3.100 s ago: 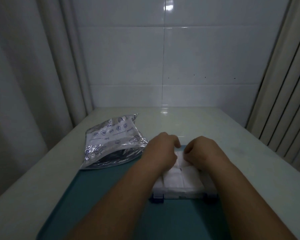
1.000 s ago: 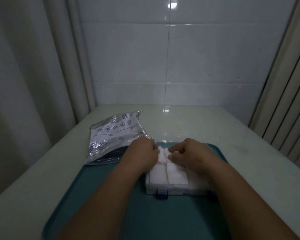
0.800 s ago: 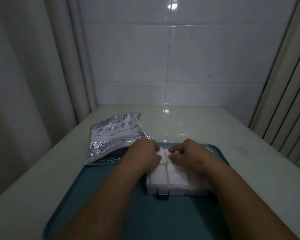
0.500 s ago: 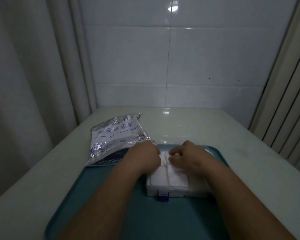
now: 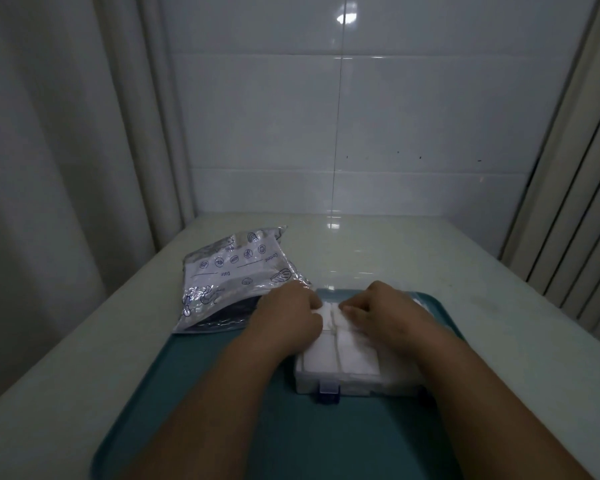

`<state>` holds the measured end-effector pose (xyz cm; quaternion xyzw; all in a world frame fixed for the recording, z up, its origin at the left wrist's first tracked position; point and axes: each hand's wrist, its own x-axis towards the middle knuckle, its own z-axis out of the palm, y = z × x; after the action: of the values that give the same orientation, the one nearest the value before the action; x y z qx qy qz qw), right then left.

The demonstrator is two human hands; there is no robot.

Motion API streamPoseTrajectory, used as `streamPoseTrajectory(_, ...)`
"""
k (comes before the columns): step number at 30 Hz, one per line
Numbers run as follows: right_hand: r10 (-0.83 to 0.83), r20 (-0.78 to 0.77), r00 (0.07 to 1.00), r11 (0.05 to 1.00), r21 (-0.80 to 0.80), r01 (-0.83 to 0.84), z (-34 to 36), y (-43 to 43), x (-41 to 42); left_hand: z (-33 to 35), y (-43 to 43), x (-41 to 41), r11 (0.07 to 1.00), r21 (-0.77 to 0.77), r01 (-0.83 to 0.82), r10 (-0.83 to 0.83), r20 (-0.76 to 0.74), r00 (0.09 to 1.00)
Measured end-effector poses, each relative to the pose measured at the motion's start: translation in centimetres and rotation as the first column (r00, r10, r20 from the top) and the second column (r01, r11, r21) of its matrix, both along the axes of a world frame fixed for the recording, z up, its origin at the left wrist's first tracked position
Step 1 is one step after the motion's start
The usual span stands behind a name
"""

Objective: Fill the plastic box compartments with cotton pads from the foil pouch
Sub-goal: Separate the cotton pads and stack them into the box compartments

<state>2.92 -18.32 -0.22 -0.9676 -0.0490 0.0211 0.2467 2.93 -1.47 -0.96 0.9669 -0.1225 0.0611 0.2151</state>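
Head view: foil pouch [image 5: 238,271], seemingly "Date", "Content"

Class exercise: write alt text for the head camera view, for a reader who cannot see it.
Two bare hands, left hand and right hand, press cotton pads into a plastic box on a teal tray. A foil pouch lies left.

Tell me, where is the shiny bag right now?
The foil pouch lies flat on the table, partly overlapping the far left corner of the teal tray, just beyond the left hand.
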Motion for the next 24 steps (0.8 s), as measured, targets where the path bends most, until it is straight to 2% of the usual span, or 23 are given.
streamPoseTrajectory(4,-0.031,0.068,0.997,0.999,0.031,0.029,0.3,0.2,0.0,0.2,0.4,-0.2,0.999,-0.042,-0.022,0.026,0.092,0.995)
streamPoseTrajectory(9,-0.06,0.125,0.99,0.994,0.101,0.047,0.4,-0.1,-0.2,0.3,0.6,-0.4,0.986,-0.153,-0.064,0.079,0.091,0.993)
streamPoseTrajectory(13,-0.136,0.213,0.967,0.972,0.216,0.089,1.2,-1.1,-0.4,0.2,1.2,-0.1,0.955,-0.251,-0.159,0.192,0.111,0.975)
streamPoseTrajectory(15,-0.195,0.256,0.947,0.972,0.179,0.152,1.5,-2.0,-0.2,0.0,1.6,0.1,0.953,-0.228,-0.201,0.226,0.087,0.97)
streamPoseTrajectory(17,-0.267,0.271,0.925,0.964,0.073,0.257,1.2,-2.9,0.1,-0.2,1.9,0.3,0.956,-0.153,-0.249,0.258,0.04,0.965)
streamPoseTrajectory(19,-0.354,0.182,0.917,0.925,-0.073,0.372,0.6,-3.8,0.5,-0.3,2.1,0.4,0.949,-0.11,-0.294,0.296,-0.001,0.955)
streamPoseTrajectory(21,-0.405,0.037,0.913,0.891,-0.207,0.404,-0.1,-4.3,0.9,-0.2,2.3,0.6,0.942,-0.091,-0.322,0.322,-0.019,0.947)
streamPoseTrajectory(24,-0.368,-0.086,0.926,0.916,-0.203,0.345,-0.6,-4.3,1.5,-0.4,3.0,1.0,0.932,-0.075,-0.355,0.352,-0.051,0.935)
